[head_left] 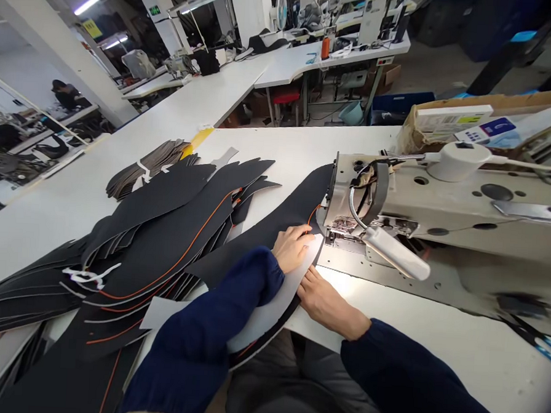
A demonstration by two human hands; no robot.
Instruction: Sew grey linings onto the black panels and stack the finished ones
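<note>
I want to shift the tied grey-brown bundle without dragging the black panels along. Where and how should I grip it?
Grip the bundle near its white tie, coming from the left, thumb on top. The tie gathers the long stack there, so it should hold together best; the black panels crowd its right side.

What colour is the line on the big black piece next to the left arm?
Orange, clearest in the head view.

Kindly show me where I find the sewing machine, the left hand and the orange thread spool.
Sewing machine (446, 203): head view, on its beige body.
Left hand (293, 249): head view, on the back of the hand.
Orange thread spool (325, 48): head view, on the middle of its side.
</note>
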